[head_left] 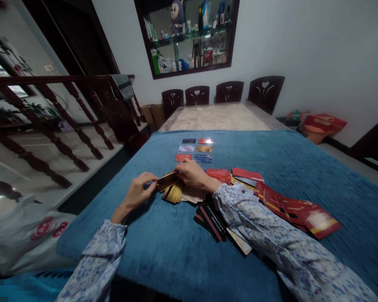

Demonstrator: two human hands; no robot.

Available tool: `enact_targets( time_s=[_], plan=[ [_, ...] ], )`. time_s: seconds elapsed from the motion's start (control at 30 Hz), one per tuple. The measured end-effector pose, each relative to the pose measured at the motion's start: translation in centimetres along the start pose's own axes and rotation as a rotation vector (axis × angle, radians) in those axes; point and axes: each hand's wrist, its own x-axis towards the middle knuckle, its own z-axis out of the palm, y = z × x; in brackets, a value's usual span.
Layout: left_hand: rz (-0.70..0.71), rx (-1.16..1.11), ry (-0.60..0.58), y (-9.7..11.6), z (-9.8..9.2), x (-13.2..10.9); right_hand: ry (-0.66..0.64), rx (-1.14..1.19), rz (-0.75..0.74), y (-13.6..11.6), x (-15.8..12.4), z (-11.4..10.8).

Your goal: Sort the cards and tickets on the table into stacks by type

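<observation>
My left hand (138, 192) pinches the left end of a dark gold bank card (166, 181), held tilted just above a pile. My right hand (190, 173) is closed on that card's right end. Under it lie fanned yellow cards (174, 193) and pale beige cards (193, 194). Black striped cards (211, 222) overlap nearer to me, with another pale card (239, 242) partly under my right sleeve. Beyond my hands, several cards lie in two columns, among them a red card (206, 141), a gold card (204, 149) and a blue card (203, 159).
Red cards (219, 174) and red folders (297, 209) lie beside my right forearm on the blue cloth (157, 251). Chairs (229, 92) stand past the table's bare stone end (220, 117). A white plastic bag (28, 235) is at left, below the wooden railing (47, 94).
</observation>
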Motion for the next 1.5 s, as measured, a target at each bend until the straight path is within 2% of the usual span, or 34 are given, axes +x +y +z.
enact_targets(
  time_s=[0.27,0.63,0.93,1.2,1.37,1.5],
  plan=[
    [-0.067,-0.009,0.044,-0.7,0.8,0.6,0.005,-0.02,0.062,-0.3,-0.1,-0.1],
    [-0.051,-0.031,0.05,-1.5,2.3,1.3,0.032,-0.032,0.046,0.0,-0.2,0.1],
    [-0.015,0.003,0.064,-2.0,2.6,2.2,0.17,0.025,-0.001,1.0,0.0,1.0],
    [0.069,0.01,0.105,-0.1,2.4,3.5,0.325,0.001,-0.104,1.7,0.2,1.7],
    [0.128,0.048,0.135,1.5,2.2,4.3,0.359,-0.027,-0.151,1.7,0.3,1.8],
    [0.137,0.023,0.137,1.9,2.3,4.6,0.363,-0.017,-0.151,1.7,0.3,1.7]
  ],
)
